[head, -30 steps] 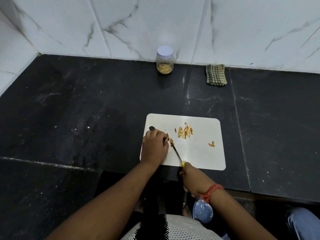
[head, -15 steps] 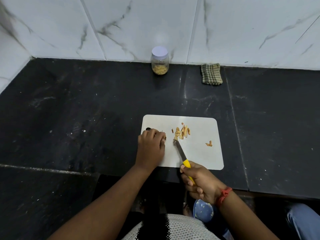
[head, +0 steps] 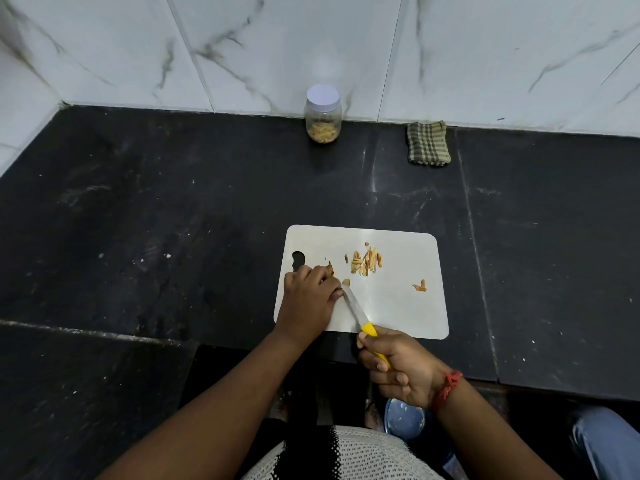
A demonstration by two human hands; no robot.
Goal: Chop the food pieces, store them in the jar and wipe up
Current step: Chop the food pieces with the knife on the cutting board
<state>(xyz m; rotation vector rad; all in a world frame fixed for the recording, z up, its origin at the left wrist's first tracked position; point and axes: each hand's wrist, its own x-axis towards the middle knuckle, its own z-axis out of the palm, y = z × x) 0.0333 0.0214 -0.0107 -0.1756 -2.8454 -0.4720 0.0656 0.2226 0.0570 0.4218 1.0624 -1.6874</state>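
The counter (head: 173,202) is dark polished stone, glossy but scuffed and speckled; the wall tiles (head: 277,46) are smooth white marble-look with grey veins; the cutting board (head: 398,306) looks like smooth white plastic; the knife (head: 356,311) has a bare metal blade and yellow plastic handle; the jar (head: 323,116) is clear with a matt pale lid; the cloth (head: 428,143) is woven, checked.

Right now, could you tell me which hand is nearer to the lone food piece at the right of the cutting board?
Right. The right hand grips the knife just below the board, while the left hand rests at its left side, farther from the lone piece.
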